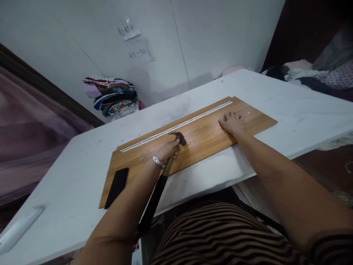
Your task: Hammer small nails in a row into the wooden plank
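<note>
My left hand (167, 150), with a silver bracelet at the wrist, is closed round the neck of a claw hammer (168, 165), just below its dark metal head. The hammer's black grip slants down toward my body. Under the head lies a wooden board (204, 134) with small reddish marks near the hammer. My right hand (232, 122) rests on the right part of this board, its fingers apart and thumb stretched to the left. A few nails (141, 159) lie on the board left of my left hand.
A long silvery strip (176, 127) runs along the board's far side. At the board's left end lies a black flat object (117, 187). The board rests on a white table (298, 106). Behind it stand folded clothes (113, 97) and a wall with paper notes (138, 54).
</note>
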Demonstrator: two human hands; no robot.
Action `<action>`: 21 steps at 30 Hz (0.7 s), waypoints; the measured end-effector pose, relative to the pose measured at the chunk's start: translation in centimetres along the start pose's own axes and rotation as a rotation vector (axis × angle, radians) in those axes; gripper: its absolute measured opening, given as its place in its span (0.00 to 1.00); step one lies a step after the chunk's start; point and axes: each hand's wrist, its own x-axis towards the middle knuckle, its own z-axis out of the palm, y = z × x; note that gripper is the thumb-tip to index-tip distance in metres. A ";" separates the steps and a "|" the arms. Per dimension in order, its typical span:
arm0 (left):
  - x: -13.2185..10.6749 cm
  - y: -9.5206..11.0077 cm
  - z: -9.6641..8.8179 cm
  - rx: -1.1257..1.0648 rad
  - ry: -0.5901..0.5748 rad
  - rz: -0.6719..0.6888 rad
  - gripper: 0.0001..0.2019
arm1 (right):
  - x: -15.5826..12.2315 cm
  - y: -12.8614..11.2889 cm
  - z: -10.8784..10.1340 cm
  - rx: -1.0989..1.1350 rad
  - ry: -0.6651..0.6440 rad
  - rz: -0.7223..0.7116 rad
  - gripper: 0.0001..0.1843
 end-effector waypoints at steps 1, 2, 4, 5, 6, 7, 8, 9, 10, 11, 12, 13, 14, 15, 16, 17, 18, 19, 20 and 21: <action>0.0 -0.1 0.0 -0.001 -0.002 0.004 0.13 | 0.0 0.0 0.0 -0.001 0.000 0.001 0.33; 0.0 -0.1 0.0 -0.002 -0.005 0.004 0.12 | 0.0 0.0 0.0 -0.002 0.001 0.001 0.33; -0.1 0.0 0.0 -0.006 -0.007 0.001 0.13 | 0.0 0.0 0.0 -0.003 0.001 -0.001 0.34; -0.2 0.1 0.0 -0.008 -0.005 -0.003 0.13 | 0.0 0.0 -0.1 -0.002 0.000 0.000 0.33; -0.2 0.2 0.0 -0.011 -0.001 -0.005 0.13 | 0.0 0.0 -0.1 0.000 0.000 0.000 0.33; -0.3 0.3 0.0 -0.015 0.004 -0.006 0.13 | -0.1 0.0 -0.1 0.002 0.001 0.000 0.33; -0.4 0.5 0.1 -0.017 0.008 -0.004 0.13 | -0.1 0.0 -0.1 0.003 0.003 0.001 0.33; -0.5 0.5 0.1 -0.018 0.013 -0.003 0.13 | -0.1 0.0 -0.1 0.004 0.004 0.001 0.33; -0.5 0.6 0.1 -0.017 0.013 -0.004 0.13 | -0.1 -0.1 -0.1 0.004 0.006 0.001 0.32; -0.5 0.6 0.1 -0.015 0.013 -0.004 0.13 | -0.1 -0.1 -0.1 0.003 0.007 0.000 0.32; -0.5 0.6 0.1 -0.010 0.010 -0.007 0.13 | -0.1 -0.1 -0.1 0.003 0.009 0.002 0.32; -0.4 0.5 0.1 -0.005 0.007 -0.010 0.13 | -0.1 -0.1 -0.1 0.003 0.010 0.004 0.32; -0.4 0.4 0.1 0.000 0.004 -0.012 0.13 | -0.1 -0.1 -0.1 0.003 0.010 0.005 0.32; -0.3 0.3 0.2 0.005 0.003 -0.011 0.13 | 0.0 -0.1 -0.1 0.003 0.009 0.007 0.33; -0.2 0.2 0.2 0.008 0.004 -0.008 0.13 | 0.0 -0.1 -0.2 0.001 0.005 0.006 0.33; -0.1 0.1 0.2 0.008 0.006 -0.004 0.13 | 0.0 -0.1 -0.2 -0.001 -0.001 0.004 0.33; -0.1 0.0 0.2 0.008 0.005 -0.003 0.13 | 0.0 -0.1 -0.2 -0.003 -0.006 0.003 0.33; -0.1 0.0 0.2 0.005 0.006 -0.001 0.14 | 0.0 -0.1 -0.2 -0.004 -0.009 0.001 0.33; -0.1 0.0 0.2 0.002 0.004 -0.001 0.14 | 0.0 -0.1 -0.2 -0.005 -0.009 0.001 0.33; -0.1 0.0 0.2 -0.004 0.002 -0.001 0.14 | 0.0 -0.1 -0.1 -0.005 -0.007 0.001 0.33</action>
